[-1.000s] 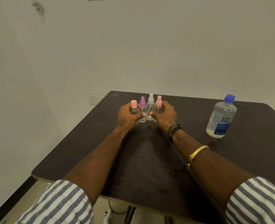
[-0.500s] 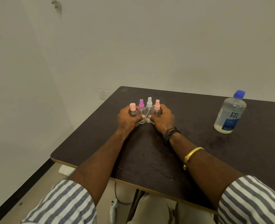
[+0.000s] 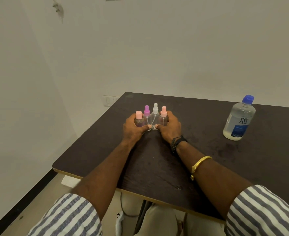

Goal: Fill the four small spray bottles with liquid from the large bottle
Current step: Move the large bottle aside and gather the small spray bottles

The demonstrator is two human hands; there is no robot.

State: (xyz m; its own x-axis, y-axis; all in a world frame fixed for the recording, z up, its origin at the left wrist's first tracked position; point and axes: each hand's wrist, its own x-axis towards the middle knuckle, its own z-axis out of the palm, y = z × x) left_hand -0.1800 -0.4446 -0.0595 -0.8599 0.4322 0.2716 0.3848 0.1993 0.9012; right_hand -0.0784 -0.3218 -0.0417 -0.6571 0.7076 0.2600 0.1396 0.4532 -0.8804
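Observation:
Several small clear spray bottles stand upright in a tight row on the dark table [image 3: 208, 159]: a pink-capped one [image 3: 139, 118], a purple-topped one [image 3: 147, 114], a white-topped one [image 3: 155, 114] and a pink-topped one [image 3: 163, 116]. My left hand [image 3: 134, 129] cups the row from the left and grips the pink-capped bottle. My right hand [image 3: 170, 126] cups it from the right, against the pink-topped bottle. The thumbs nearly meet in front. The large clear bottle [image 3: 239, 119] with a blue cap and blue label stands far right, partly filled.
A white wall rises just behind the table, with a wall socket [image 3: 108, 100] at the far-left corner. The table's left edge drops to the floor, where a white object [image 3: 70, 181] lies. A cable hangs under the front edge.
The camera view has shifted, so the table sits more to the right. Both hands stay cupped around the row of small bottles, and the large bottle stands as before.

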